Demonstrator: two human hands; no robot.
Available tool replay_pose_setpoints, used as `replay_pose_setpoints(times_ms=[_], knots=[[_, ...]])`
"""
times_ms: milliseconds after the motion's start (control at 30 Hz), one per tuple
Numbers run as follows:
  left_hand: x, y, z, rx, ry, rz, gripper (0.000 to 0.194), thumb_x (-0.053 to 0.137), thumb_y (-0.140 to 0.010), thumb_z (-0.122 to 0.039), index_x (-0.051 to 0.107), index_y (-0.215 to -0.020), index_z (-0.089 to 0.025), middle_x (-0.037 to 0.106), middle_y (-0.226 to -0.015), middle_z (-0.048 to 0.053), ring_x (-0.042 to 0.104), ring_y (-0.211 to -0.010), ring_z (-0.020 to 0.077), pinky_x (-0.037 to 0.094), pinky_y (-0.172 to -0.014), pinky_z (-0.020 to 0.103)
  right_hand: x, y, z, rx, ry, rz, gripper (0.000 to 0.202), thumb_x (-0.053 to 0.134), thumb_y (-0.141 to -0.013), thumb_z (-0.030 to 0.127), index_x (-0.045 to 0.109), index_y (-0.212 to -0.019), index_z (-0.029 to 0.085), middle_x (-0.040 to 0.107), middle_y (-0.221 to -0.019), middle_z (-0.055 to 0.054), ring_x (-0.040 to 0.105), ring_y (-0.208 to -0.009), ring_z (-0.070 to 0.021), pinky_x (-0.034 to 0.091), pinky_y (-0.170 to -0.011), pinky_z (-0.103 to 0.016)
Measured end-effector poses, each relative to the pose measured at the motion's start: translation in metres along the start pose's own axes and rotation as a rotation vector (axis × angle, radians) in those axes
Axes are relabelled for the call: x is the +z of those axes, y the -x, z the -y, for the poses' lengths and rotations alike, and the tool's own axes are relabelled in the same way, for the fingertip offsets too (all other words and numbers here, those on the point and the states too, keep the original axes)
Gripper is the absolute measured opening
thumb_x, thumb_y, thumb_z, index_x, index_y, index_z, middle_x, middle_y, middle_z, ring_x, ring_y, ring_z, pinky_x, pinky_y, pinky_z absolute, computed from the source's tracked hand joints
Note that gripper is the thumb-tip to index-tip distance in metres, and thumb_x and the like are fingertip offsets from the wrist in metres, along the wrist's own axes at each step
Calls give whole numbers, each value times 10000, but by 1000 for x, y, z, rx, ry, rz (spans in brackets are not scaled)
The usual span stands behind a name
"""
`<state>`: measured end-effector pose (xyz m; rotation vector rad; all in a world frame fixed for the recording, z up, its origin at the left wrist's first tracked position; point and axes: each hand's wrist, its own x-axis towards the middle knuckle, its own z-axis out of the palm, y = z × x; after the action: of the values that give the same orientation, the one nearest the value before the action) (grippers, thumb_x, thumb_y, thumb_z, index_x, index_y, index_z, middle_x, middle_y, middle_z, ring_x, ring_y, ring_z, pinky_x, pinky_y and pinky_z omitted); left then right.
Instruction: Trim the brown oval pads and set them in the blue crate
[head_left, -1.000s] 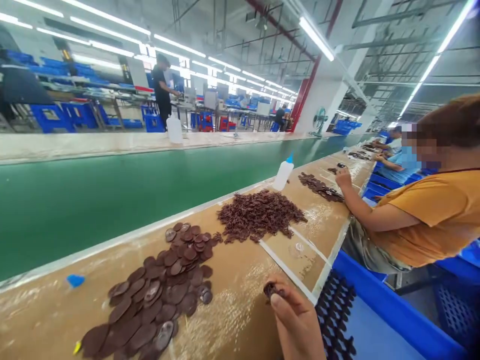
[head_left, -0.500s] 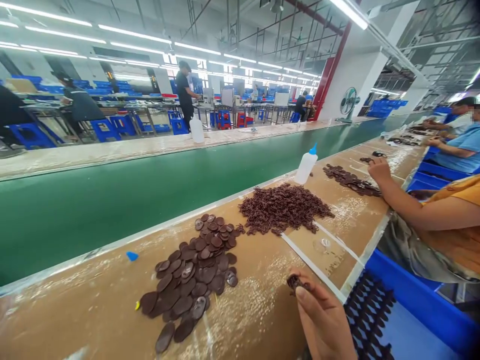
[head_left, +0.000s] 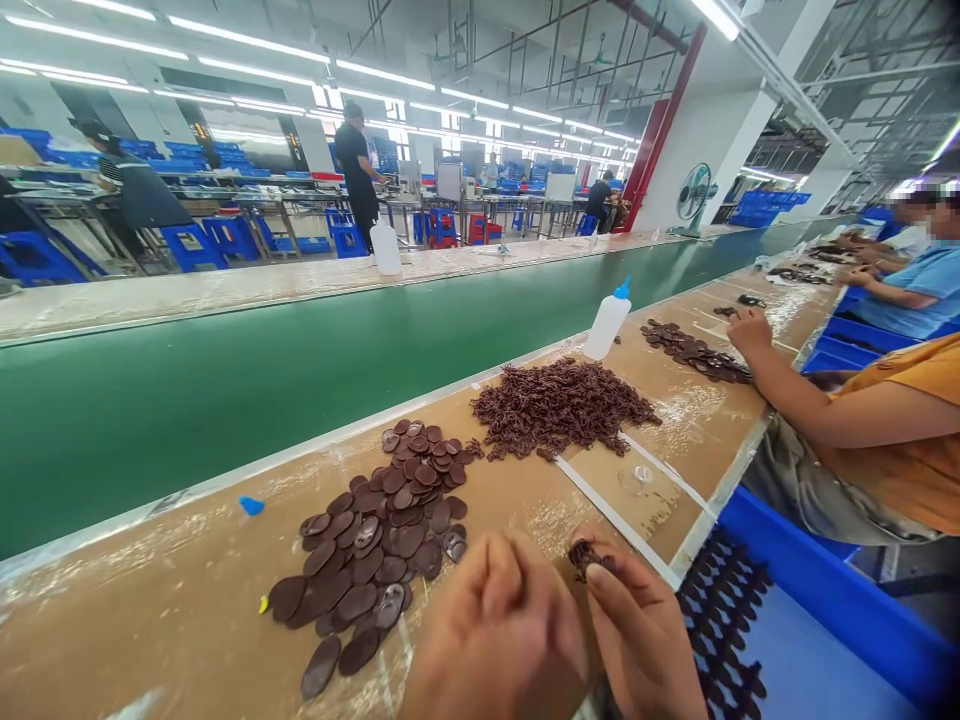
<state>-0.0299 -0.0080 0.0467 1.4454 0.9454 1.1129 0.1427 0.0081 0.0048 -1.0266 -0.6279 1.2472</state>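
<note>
Near the front edge of the brown table, my right hand (head_left: 637,620) pinches a small dark brown piece (head_left: 589,560) between thumb and fingers. Close beside it on the left is my left hand (head_left: 499,635), slightly blurred, its fingers curled together; whatever they hold, if anything, is hidden. Flat brown oval pieces (head_left: 375,545) lie in a loose pile left of my hands. Beyond my hands sits a heap of thin, curled brown pieces (head_left: 559,405). A white bottle with a blue tip (head_left: 607,322) stands tilted behind that heap.
A green conveyor belt (head_left: 300,360) runs behind the table. At the right front, a blue bin (head_left: 832,650) holds rows of dark pieces. A person in an orange top (head_left: 900,430) works at the right. A small clear round item (head_left: 636,480) lies near white strips.
My left hand has come into view beside my right hand, fingers curled. My right hand keeps its piece. The camera view has shifted slightly.
</note>
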Motion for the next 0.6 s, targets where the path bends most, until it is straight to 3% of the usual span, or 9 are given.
replay_pose_setpoints(times_ms=[33, 100, 233, 333, 467, 600], knots=[[1, -12, 4, -13, 5, -45, 400, 291, -1029, -467, 600, -927, -234, 644, -869, 63, 594, -767, 185, 531, -695, 356, -2, 0, -1, 20, -3, 25, 218, 896, -624, 323, 806, -794, 220, 738, -1008, -92, 648, -988, -258, 516, -905, -366], [3, -30, 14, -93, -8, -118, 323, 443, -989, -472, 540, -826, -210, 596, -753, 21, 548, -692, 151, 484, -652, 292, -5, 0, -3, 15, -19, 42, 187, 887, -643, 307, 802, -789, 227, 734, -1011, -69, 635, -1020, -236, 499, -938, -334], [5, -40, 32, -192, -92, -59, 395, 440, -982, -493, 526, -747, -187, 539, -585, -28, 482, -532, 111, 383, -528, 235, -8, -1, -8, 26, -60, 38, 172, 878, -666, 292, 801, -812, 240, 736, -1014, -45, 629, -1022, -201, 483, -959, -297], [3, -34, 40, -34, -294, -80, 389, 357, -1022, -403, 600, -816, -181, 609, -645, 5, 562, -598, 137, 443, -600, 258, -3, 1, -14, 71, -62, 52, 177, 879, -660, 293, 804, -809, 232, 739, -1024, -60, 633, -1035, -226, 480, -984, -344], [6, -27, 46, 215, -560, -97, 313, 350, -977, -176, 592, -1176, -159, 729, -1015, 97, 693, -922, 205, 557, -828, 342, 2, 2, -22, 97, -27, 53, 169, 876, -657, 298, 797, -778, 209, 740, -1015, -76, 645, -1030, -255, 478, -1009, -402], [13, -24, 44, 336, -758, -115, 278, 407, -944, -175, 624, -1115, -150, 751, -1058, 132, 734, -880, 288, 622, -730, 448, 1, -1, -24, 125, -4, 51, 166, 880, -650, 299, 789, -750, 202, 741, -1030, -79, 654, -1036, -260, 491, -998, -385]])
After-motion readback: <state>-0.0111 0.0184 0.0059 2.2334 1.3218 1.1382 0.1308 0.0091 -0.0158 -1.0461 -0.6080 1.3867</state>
